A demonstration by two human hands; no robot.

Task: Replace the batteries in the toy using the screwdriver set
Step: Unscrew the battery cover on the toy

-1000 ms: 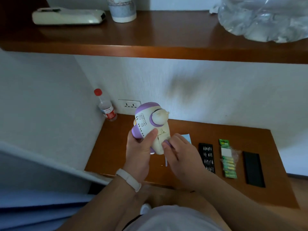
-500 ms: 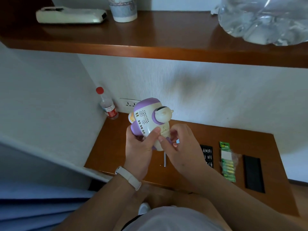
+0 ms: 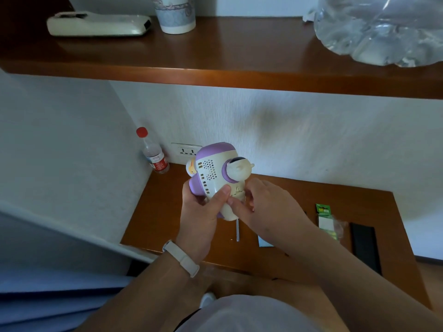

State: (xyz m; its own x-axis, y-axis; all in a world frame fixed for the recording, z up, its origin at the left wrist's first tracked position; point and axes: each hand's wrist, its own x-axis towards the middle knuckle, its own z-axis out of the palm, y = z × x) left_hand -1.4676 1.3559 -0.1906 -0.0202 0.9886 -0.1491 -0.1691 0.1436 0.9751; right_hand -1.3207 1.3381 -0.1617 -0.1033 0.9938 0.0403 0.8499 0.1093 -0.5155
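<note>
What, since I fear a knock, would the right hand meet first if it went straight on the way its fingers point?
The toy in the left hand; the right hand seems to pinch it.

glossy plastic toy [image 3: 217, 173], seemingly varnished wood table [image 3: 167, 212]

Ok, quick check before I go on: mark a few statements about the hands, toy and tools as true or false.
1. The left hand holds the toy above the table. True.
2. The screwdriver is in the right hand. False: it lies on the table under the toy; the right hand pinches the toy's lower end.
3. The green battery pack lies on the table to the right of both hands. True.
4. The red-capped bottle lies on its side. False: it stands upright in the corner.
5. A cup stands on the shelf. True.
</note>
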